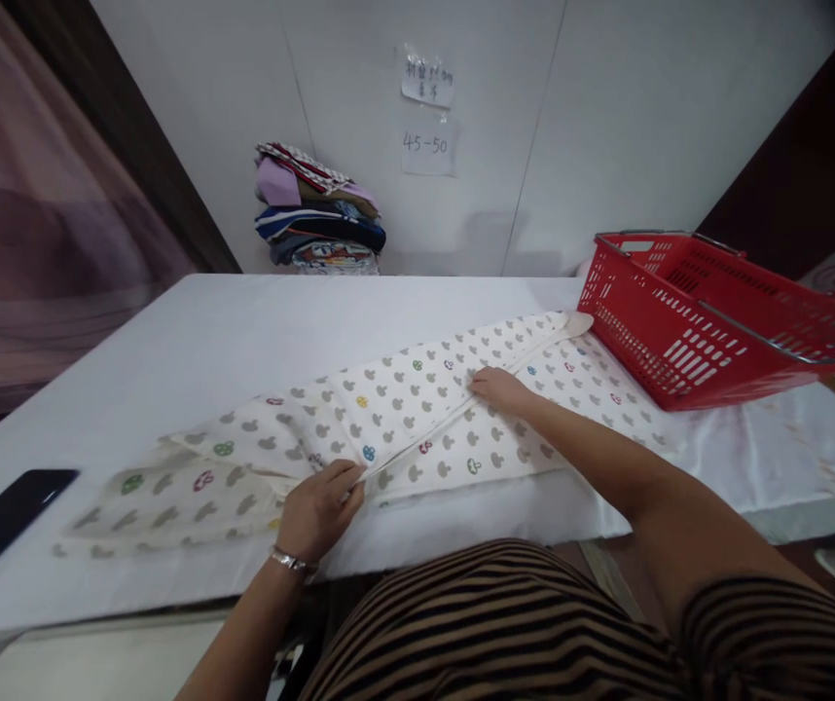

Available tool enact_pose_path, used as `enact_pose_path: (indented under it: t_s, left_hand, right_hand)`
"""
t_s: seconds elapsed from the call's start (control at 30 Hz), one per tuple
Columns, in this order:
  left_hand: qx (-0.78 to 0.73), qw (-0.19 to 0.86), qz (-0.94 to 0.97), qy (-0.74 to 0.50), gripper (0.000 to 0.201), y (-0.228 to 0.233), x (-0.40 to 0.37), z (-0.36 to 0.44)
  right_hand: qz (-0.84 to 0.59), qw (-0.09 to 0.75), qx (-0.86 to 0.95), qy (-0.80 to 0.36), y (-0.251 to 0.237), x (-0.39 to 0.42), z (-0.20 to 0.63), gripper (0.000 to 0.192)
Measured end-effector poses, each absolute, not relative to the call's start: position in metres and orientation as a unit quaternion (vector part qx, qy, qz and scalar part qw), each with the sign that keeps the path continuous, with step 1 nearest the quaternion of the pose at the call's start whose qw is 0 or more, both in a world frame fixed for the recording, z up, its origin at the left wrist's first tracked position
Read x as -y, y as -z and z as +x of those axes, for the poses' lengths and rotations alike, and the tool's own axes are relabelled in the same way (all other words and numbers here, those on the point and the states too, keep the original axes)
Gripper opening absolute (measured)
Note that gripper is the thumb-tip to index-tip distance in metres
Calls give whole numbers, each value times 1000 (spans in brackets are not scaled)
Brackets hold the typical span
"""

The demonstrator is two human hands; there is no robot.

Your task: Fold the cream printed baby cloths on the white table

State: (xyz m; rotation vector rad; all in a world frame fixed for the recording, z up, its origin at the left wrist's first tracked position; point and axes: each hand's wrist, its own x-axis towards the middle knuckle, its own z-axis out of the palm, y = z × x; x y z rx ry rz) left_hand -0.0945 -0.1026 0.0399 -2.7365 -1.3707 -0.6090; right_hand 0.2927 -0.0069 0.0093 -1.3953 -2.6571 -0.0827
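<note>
Left hand (321,506) pinches the near edge of the patterned cloth (417,409); right hand (499,387) presses flat beyond it, one fold made, sleeves still spread.

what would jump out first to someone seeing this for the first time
A cream patterned cloth lies spread across the white table, with the left hand pinching its near edge and the right hand pressed flat on its middle. A bright red basket sits at the table's right end, and a stack of folded clothes stands against the far wall.
</note>
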Motion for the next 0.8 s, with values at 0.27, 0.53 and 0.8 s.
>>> enact_pose_path:
  t_s: [0.27,0.53,0.8]
  left_hand:
    - [438,15,-877,198,25,-40,107,-97]
    - [427,44,-880,201,24,-37,107,-96]
    - [428,42,-880,203,23,-31,107,-97]
  right_hand:
    - [-462,98,880,49,-5,24,311,29]
    - [-490,53,870,29,-16,35,298,31]
    - [-322,120,939,17,-20,38,230,24]
